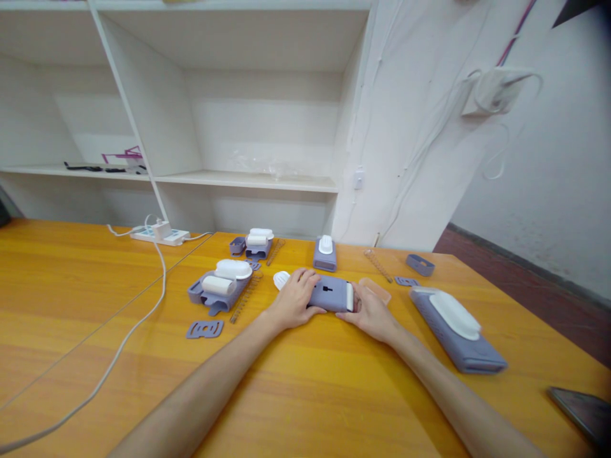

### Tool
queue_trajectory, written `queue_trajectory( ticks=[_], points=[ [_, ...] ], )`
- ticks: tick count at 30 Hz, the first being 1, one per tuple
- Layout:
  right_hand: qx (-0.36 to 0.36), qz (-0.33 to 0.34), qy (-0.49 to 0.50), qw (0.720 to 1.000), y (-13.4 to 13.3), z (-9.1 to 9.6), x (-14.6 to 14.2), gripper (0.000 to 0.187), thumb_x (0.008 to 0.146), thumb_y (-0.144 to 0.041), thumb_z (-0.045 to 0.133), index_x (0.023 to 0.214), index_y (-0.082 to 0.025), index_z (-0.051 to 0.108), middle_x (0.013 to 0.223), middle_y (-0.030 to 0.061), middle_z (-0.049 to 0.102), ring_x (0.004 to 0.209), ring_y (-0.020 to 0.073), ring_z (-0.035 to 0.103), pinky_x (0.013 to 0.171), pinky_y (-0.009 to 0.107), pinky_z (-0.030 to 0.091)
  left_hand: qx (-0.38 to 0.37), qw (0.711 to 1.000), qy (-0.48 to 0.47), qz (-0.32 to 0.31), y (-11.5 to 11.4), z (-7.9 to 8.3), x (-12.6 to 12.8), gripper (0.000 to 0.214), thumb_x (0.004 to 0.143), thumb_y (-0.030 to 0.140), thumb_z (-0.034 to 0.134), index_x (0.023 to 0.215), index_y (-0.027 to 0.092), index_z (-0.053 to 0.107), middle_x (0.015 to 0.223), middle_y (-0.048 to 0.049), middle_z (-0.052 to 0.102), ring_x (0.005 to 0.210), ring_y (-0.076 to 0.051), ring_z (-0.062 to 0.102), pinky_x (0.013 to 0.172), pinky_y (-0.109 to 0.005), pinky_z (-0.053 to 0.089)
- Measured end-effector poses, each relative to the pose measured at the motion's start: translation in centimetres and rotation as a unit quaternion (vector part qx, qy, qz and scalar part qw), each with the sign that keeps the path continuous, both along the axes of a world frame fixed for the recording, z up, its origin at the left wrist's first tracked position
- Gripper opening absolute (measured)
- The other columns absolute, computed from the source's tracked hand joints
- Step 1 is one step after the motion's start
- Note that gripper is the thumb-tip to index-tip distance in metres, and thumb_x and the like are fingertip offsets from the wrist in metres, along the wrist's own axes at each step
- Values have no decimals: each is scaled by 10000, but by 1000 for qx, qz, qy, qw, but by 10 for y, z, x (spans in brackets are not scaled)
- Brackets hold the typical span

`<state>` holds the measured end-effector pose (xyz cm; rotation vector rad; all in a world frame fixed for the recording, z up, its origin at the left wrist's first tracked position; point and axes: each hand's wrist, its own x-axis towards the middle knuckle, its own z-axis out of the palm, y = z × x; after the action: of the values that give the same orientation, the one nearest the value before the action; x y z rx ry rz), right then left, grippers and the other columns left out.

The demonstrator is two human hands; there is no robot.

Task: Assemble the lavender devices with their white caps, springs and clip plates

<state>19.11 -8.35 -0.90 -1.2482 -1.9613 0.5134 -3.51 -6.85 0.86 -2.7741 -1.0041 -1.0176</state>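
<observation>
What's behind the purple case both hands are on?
Behind the case stands a small purple unit with a white top. A white oval cap peeks out beside the left hand. The right hand partly covers a clear piece. Anything under the hands is hidden.

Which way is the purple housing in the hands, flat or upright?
Flat. The purple housing lies lengthwise on the table, slotted face up, left hand and right hand gripping its ends.

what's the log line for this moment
left hand: grips case left end | right hand: grips its right end | case: on table | near: white cap by left hand
</observation>
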Motion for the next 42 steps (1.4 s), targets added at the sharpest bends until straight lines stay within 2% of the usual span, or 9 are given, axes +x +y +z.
queue_trajectory(
  ticks=[13, 21, 27, 30, 32, 34, 36, 39, 42],
  points=[
    [57, -30, -21, 998, -5, -4, -1, 591, 634, -328, 717, 1152, -203, 462, 965, 35, 591, 856, 222, 564, 789, 375, 447, -15, 1000, 4, 2, -1, 3, 1, 688, 701, 478, 634, 1252, 184, 345, 1216, -124, 422, 1114, -275, 389, 976, -454, 333],
    [31, -37, -34, 998, 0, -17, 3, 763, 667, -352, 690, 1317, -204, 320, 1090, 83, 570, 1013, 270, 532, 891, 447, 404, -7, 1000, 2, 0, -1, 3, 0, 684, 705, 472, 632, 1255, 194, 334, 1217, -126, 426, 1120, -282, 389, 966, -477, 334],
    [51, -40, -29, 997, 0, -15, 1, 731, 669, -346, 678, 1305, -221, 339, 1158, 73, 543, 1055, 247, 511, 924, 427, 386, -10, 1000, -12, 5, -3, 3, 2, 679, 709, 464, 632, 1262, 212, 327, 1218, -123, 427, 1124, -282, 398, 962, -489, 337],
    [68, -50, -42, 996, -4, -10, -1, 779, 700, -344, 644, 1367, -217, 262, 1155, 84, 546, 1011, 243, 531, 893, 420, 404, -13, 1000, -21, 13, -3, 2, 3, 678, 715, 464, 627, 1269, 222, 322, 1211, -117, 433, 1126, -281, 402, 957, -494, 343],
    [89, -42, -62, 993, -9, -5, -3, 749, 735, -356, 612, 1378, -204, 259, 1035, 74, 595, 887, 225, 566, 828, 390, 433, -14, 999, -29, 22, -3, 2, 3, 671, 722, 463, 621, 1270, 217, 322, 1207, -116, 435, 1131, -277, 399, 963, -489, 343],
    [108, -50, -81, 990, -14, 0, -5, 600, 775, -389, 570, 1310, -184, 389, 857, 52, 620, 738, 206, 569, 739, 350, 446, -10, 999, -35, 31, -2, 1, 4, 667, 724, 461, 620, 1267, 210, 326, 1212, -117, 429, 1141, -276, 390, 973, -486, 338],
    [118, -104, -79, 984, -18, 3, -5, 336, 838, -413, 478, 1061, -189, 590, 705, 37, 607, 635, 193, 553, 651, 316, 428, -1, 999, -40, 35, -2, 1, 4, 679, 723, 461, 621, 1274, 205, 320, 1233, -123, 413, 1160, -282, 371, 986, -493, 323],
    [127, -204, -53, 969, -21, 2, -3, 411, 908, -389, 319, 657, -214, 593, 603, 46, 592, 588, 191, 556, 591, 302, 385, 7, 997, -54, 47, -3, 1, 4, 711, 725, 465, 616, 1298, 194, 295, 1263, -134, 385, 1177, -289, 351, 998, -497, 307],
    [152, -211, -44, 965, -22, 1, -2, 410, 916, -361, 295, 643, -214, 563, 657, 61, 618, 645, 202, 575, 636, 307, 386, -4, 997, -63, 54, -4, 2, 4, 697, 729, 480, 606, 1292, 198, 306, 1248, -131, 396, 1154, -287, 374, 982, -493, 325]
  ],
)
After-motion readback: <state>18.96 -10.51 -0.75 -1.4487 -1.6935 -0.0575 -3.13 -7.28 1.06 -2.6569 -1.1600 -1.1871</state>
